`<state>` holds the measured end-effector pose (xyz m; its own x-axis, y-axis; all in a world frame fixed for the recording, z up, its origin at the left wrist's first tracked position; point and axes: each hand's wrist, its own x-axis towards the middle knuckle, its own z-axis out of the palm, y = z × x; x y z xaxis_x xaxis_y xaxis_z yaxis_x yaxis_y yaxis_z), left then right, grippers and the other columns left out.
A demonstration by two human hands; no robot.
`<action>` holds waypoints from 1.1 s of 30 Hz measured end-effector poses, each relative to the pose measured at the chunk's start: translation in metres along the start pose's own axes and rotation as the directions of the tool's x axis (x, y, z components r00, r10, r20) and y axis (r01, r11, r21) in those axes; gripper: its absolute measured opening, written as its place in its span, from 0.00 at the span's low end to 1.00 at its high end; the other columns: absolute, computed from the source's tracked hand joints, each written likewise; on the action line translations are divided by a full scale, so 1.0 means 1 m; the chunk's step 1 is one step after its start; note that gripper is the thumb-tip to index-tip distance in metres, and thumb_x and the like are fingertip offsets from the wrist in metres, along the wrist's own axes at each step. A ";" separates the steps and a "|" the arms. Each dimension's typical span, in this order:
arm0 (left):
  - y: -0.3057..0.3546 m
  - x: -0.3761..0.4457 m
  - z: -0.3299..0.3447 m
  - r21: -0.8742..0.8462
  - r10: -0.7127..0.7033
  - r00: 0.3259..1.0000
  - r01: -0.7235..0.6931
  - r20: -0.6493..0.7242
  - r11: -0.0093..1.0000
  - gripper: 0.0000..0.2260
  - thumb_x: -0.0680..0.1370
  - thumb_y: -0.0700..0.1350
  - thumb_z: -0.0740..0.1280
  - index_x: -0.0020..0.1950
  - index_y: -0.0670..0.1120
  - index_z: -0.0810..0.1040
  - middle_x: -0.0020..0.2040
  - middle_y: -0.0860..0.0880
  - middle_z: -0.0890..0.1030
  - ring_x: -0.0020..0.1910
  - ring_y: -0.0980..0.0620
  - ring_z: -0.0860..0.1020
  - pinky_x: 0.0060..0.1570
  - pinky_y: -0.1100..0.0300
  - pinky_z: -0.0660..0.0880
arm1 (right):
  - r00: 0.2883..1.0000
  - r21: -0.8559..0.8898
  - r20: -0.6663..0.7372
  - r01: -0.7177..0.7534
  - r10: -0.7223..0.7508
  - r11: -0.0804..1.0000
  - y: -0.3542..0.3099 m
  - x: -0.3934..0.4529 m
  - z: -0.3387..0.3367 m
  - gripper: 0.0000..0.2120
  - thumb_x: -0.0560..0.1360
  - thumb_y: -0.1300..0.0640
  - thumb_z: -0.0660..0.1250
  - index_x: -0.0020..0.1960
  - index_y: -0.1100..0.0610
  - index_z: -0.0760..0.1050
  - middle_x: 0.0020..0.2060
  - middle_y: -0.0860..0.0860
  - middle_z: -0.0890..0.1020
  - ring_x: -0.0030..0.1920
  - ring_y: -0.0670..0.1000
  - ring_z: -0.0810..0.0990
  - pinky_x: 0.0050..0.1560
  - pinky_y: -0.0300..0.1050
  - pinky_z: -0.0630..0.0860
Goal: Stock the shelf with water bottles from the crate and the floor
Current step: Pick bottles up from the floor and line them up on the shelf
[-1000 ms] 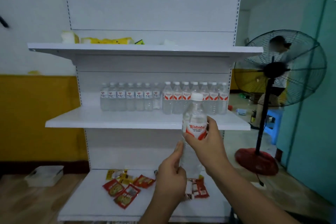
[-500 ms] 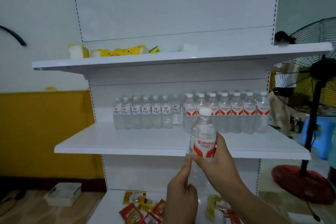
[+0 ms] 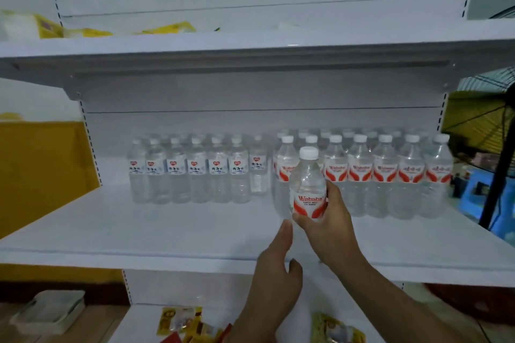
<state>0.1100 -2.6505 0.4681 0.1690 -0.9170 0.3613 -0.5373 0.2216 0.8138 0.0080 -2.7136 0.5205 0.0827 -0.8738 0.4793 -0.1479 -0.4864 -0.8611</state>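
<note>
The right hand grips an upright Wahaha water bottle over the middle shelf; the left hand hangs relaxed, fingers straight, holding nothing.

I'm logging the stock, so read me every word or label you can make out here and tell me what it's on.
"Wahaha": red label of the held bottle, gripped by the right hand.
Small lines under it: too small to read.
"Wahaha", blurred: red-label row behind.
Blue-and-red labels on the left row: characters too blurred to read.
Snack packets below: unreadable.
</note>
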 end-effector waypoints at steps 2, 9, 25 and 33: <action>-0.019 0.012 0.008 0.110 0.015 0.999 -0.020 0.047 0.994 0.28 0.79 0.40 0.60 0.77 0.49 0.54 0.75 0.59 0.58 0.72 0.64 0.57 0.69 0.76 0.50 | 1.000 0.001 -0.025 -0.013 0.013 1.000 0.016 0.017 0.008 0.32 0.69 0.65 0.75 0.66 0.48 0.65 0.56 0.45 0.76 0.53 0.41 0.77 0.53 0.32 0.74; -0.054 0.019 0.025 0.602 -0.025 0.987 -0.075 0.156 0.795 0.26 0.62 0.52 0.53 0.49 0.52 0.85 0.53 0.59 0.83 0.51 0.60 0.82 0.50 0.70 0.75 | 1.000 -0.037 -0.002 0.014 -0.014 0.999 0.048 0.070 0.041 0.32 0.72 0.65 0.73 0.71 0.54 0.63 0.62 0.49 0.74 0.62 0.47 0.73 0.65 0.44 0.71; -0.047 0.019 0.016 0.530 -0.090 0.955 -0.077 0.283 0.845 0.31 0.75 0.45 0.52 0.78 0.45 0.51 0.79 0.52 0.49 0.77 0.54 0.45 0.71 0.63 0.38 | 0.992 -0.101 -0.005 -0.129 0.129 0.987 0.045 0.092 0.062 0.30 0.74 0.63 0.71 0.71 0.54 0.62 0.65 0.50 0.73 0.68 0.52 0.71 0.68 0.50 0.68; -0.019 -0.012 0.000 0.184 -0.132 0.980 0.105 0.145 0.977 0.28 0.79 0.39 0.58 0.77 0.48 0.54 0.77 0.54 0.55 0.75 0.59 0.55 0.67 0.73 0.48 | 0.981 -0.121 0.031 -0.189 0.194 0.975 0.026 0.037 0.015 0.30 0.77 0.55 0.68 0.74 0.55 0.61 0.68 0.52 0.70 0.69 0.53 0.69 0.69 0.50 0.67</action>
<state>0.1177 -2.6435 0.4480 0.1167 -0.9767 0.1803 -0.6593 0.0596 0.7495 0.0224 -2.7586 0.5134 0.0835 -0.9510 0.2978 -0.2794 -0.3092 -0.9090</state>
